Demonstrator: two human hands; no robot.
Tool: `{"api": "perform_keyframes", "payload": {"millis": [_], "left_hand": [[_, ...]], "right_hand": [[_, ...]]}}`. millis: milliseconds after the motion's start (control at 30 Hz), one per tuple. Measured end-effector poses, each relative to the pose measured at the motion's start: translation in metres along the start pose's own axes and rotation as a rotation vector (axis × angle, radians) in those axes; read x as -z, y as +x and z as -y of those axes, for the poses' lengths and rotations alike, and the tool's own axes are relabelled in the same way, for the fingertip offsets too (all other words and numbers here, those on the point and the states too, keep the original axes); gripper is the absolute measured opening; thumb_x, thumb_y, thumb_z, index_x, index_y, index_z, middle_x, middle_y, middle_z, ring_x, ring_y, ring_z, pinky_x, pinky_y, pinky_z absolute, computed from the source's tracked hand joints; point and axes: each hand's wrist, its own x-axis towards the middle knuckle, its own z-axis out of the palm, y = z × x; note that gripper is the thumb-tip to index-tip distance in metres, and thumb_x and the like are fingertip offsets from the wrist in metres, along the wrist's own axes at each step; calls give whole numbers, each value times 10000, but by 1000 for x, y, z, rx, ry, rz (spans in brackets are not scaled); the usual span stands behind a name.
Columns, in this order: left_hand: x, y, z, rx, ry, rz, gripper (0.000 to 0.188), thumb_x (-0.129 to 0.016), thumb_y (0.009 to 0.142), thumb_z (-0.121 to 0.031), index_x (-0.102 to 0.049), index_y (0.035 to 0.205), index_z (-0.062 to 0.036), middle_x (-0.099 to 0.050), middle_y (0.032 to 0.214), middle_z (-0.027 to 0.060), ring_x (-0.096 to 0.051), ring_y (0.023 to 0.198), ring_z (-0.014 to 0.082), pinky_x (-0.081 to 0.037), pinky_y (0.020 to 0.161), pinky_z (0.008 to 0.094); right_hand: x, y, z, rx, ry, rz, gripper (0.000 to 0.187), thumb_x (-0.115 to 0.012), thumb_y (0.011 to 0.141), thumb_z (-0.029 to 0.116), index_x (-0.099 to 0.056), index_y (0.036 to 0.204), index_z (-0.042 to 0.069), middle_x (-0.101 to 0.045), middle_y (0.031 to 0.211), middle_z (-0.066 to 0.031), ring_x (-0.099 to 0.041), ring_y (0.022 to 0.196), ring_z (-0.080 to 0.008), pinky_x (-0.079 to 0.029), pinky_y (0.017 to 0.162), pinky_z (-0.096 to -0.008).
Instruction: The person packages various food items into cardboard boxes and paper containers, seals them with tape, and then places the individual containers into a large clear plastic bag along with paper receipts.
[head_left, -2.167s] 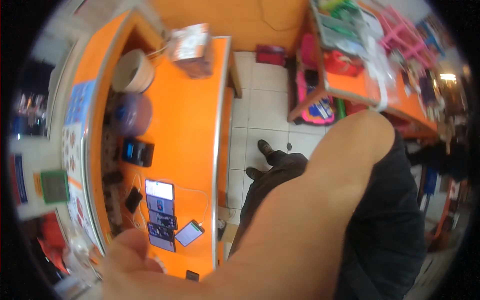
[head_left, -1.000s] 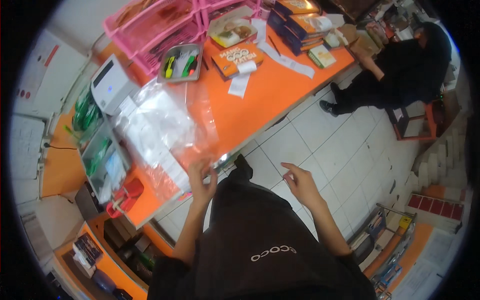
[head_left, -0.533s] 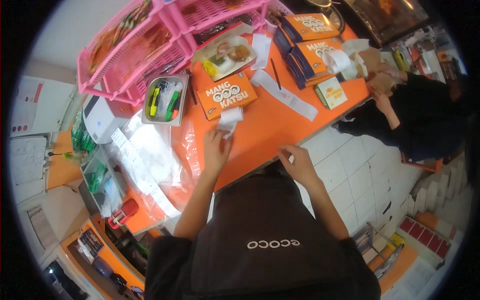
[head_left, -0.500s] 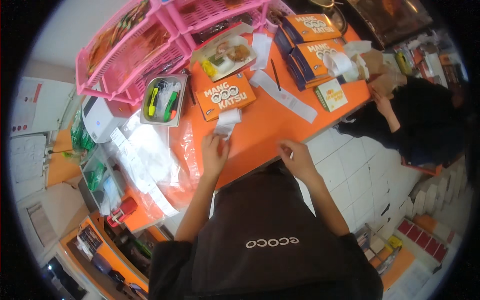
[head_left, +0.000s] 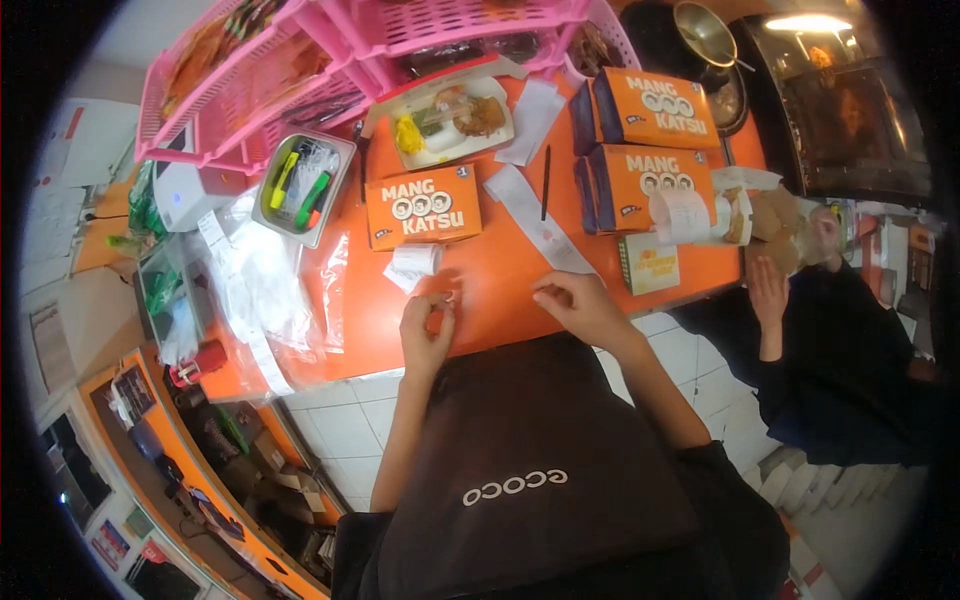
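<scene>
Over the orange table's near edge, my left hand (head_left: pixel 427 330) is bent into a pinch; a tiny pale bit may show at its fingertips, too small to name. My right hand (head_left: pixel 582 308) is curled, thumb and forefinger close together; whatever they hold, if anything, is hidden. Just beyond my left hand lies a curled paper slip (head_left: pixel 418 260), against an orange printed carton (head_left: pixel 425 205). A long receipt strip (head_left: pixel 535 222) lies beyond my right hand, with a thin black stick (head_left: pixel 546 182) beside it. Farther back, an open food box (head_left: pixel 412 160) holds fried food and a yellow item.
Pink baskets (head_left: pixel 215 150) line the back left. A steel tray (head_left: pixel 338 190) holds markers. Plastic bags (head_left: pixel 255 290) and another receipt strip lie at left. Orange cartons (head_left: pixel 660 110) are stacked at right, near a small white-and-green box (head_left: pixel 655 265). A person's hand (head_left: pixel 768 290) is at the table's right end.
My view has shifted, bringing the right-hand stacks and pans further in. My hands stay over the near edge, and the left one has drawn slightly away from the curled slip.
</scene>
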Motion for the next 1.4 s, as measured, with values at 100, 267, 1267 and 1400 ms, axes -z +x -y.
{"api": "perform_keyframes", "payload": {"millis": [100, 267, 1267, 1400], "left_hand": [[1, -4, 3, 69, -35, 46, 82, -700, 877, -9, -674, 954, -2, -705, 915, 109, -662, 844, 209, -518, 780, 333], [-5, -4, 7, 85, -50, 170, 108, -698, 892, -26, -680, 990, 15, -699, 905, 99, -662, 824, 177, -529, 777, 310], [-204, 42, -141, -648, 244, 665, 545, -764, 812, -148, -596, 1325, -73, -499, 1477, 151, -449, 1376, 380, -383, 1146, 502], [-172, 38, -130, -582, 301, 638, 552, -775, 781, -119, -609, 1306, -80, -513, 1458, 149, -456, 1371, 379, -397, 1137, 488]], "right_hand": [[51, -21, 15, -199, -45, 33, 256, -681, 954, 218, -695, 927, -36, -667, 741, -86, -626, 653, -160, -510, 630, -324], [132, -58, -49, -416, -253, -225, 250, -704, 943, 230, -693, 958, -19, -668, 773, -82, -639, 683, -155, -527, 632, -339], [189, -103, -209, 36, -485, -733, 150, -714, 759, 94, -581, 715, 40, -627, 741, -125, -601, 850, -353, -485, 768, -457], [160, -125, -209, 91, -434, -641, 145, -729, 746, 75, -587, 724, 55, -617, 735, -113, -592, 850, -329, -489, 788, -441]]}}
